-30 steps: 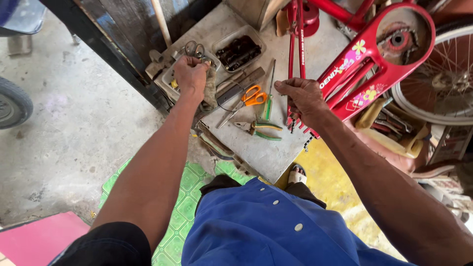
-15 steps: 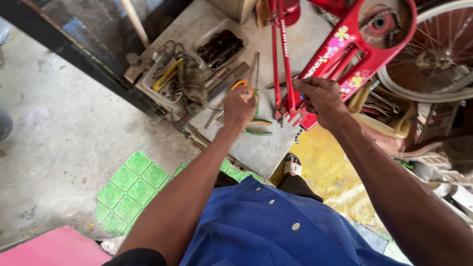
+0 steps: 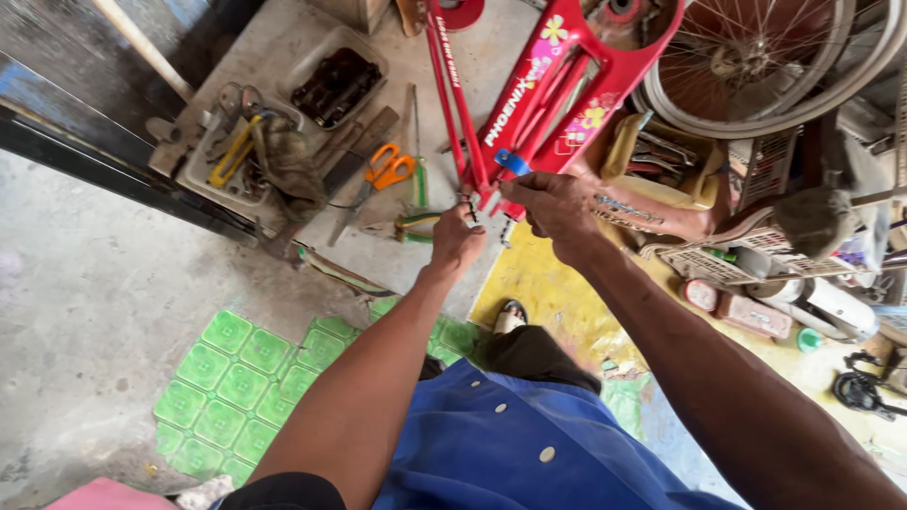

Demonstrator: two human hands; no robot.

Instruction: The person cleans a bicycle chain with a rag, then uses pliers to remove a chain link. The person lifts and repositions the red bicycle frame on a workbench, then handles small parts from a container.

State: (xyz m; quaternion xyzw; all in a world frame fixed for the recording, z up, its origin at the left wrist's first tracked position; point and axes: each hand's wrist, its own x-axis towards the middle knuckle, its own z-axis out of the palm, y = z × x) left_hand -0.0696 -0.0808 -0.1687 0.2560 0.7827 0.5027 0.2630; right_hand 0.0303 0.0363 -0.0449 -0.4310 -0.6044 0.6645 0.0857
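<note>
Both hands meet at the red painted metal bicycle frame (image 3: 557,80)'s lower end: left hand (image 3: 457,238) pinches it, right hand (image 3: 553,203) grips alongside. Orange-handled scissors (image 3: 383,173) lie near, left.

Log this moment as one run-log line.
left hand: at red bicycle frame end | right hand: gripping frame beside blue part | orange-handled scissors: lying left on concrete slab

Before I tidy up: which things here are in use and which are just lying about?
In use:
left hand
right hand
red bicycle frame
blue-handled tool

Lying about:
orange-handled scissors
green-handled pliers
tool tray
bicycle wheel
</note>
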